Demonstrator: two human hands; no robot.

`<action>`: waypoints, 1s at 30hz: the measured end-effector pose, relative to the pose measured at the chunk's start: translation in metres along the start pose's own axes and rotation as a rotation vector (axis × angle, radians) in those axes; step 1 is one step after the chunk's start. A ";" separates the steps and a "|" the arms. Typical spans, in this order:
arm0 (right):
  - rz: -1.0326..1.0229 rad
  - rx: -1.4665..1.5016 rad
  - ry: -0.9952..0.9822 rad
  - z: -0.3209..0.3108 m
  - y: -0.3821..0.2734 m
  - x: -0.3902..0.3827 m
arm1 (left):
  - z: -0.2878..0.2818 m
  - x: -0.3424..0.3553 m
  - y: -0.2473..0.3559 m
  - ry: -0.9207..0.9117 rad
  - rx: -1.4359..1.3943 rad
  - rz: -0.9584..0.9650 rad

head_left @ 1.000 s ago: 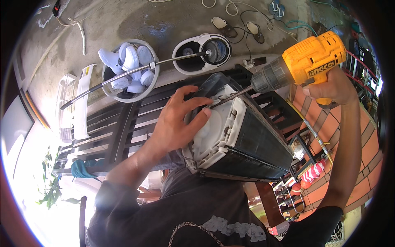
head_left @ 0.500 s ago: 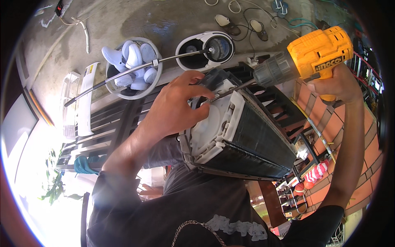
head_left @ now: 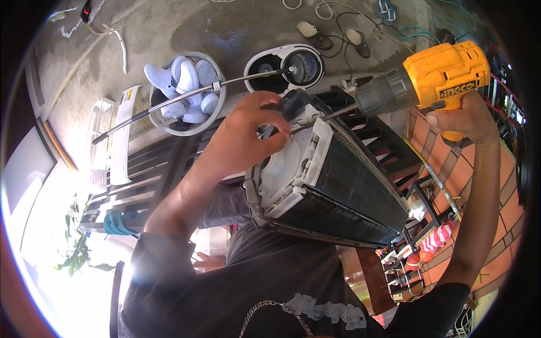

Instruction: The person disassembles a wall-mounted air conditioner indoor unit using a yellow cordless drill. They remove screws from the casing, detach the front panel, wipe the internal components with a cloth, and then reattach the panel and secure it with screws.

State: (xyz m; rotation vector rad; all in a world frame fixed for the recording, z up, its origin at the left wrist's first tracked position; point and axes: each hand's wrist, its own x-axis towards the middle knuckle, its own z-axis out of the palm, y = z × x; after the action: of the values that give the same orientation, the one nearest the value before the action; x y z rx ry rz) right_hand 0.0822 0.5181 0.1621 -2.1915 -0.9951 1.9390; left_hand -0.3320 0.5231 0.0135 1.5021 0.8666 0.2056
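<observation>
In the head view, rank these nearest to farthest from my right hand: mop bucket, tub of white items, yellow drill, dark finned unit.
From the right hand:
1. Yellow drill: held in it.
2. Dark finned unit: to its left, lower.
3. Mop bucket: farther left, on the ground.
4. Tub of white items: left of the bucket.
</observation>
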 end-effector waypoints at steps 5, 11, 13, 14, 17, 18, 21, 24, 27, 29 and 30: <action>-0.023 -0.014 0.025 -0.003 -0.001 -0.010 | -0.009 0.003 -0.011 -0.090 -0.100 -0.022; -0.035 0.006 0.061 0.005 -0.004 -0.017 | -0.009 0.007 -0.012 -0.031 -0.211 0.008; -0.049 0.005 0.072 0.009 -0.006 -0.018 | -0.010 0.006 -0.009 -0.018 -0.168 0.058; -0.046 0.001 0.069 0.010 -0.007 -0.018 | -0.010 0.006 -0.007 -0.032 -0.148 0.074; -0.046 0.002 0.079 0.013 -0.010 -0.019 | -0.009 0.006 -0.006 -0.033 -0.122 0.126; -0.029 0.009 0.079 0.014 -0.011 -0.020 | -0.007 0.006 -0.007 -0.032 -0.120 0.150; -0.047 0.013 0.068 0.016 -0.010 -0.021 | -0.002 0.007 -0.015 -0.077 -0.174 0.034; -0.089 0.027 0.084 0.017 -0.006 -0.020 | 0.005 0.005 -0.024 -0.032 -0.303 -0.046; -0.116 0.025 0.074 0.017 -0.004 -0.020 | 0.009 0.002 -0.028 -0.035 -0.441 -0.061; -0.120 0.033 0.064 0.017 -0.003 -0.020 | 0.010 -0.001 -0.029 -0.037 -0.491 -0.072; -0.129 0.041 0.059 0.017 -0.003 -0.020 | 0.010 -0.002 -0.028 -0.036 -0.520 -0.079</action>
State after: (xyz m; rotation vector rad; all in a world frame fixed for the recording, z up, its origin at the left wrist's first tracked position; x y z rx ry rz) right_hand 0.0649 0.5044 0.1777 -2.0943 -1.0499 1.8129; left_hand -0.3387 0.5108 -0.0130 0.9827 0.7685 0.3174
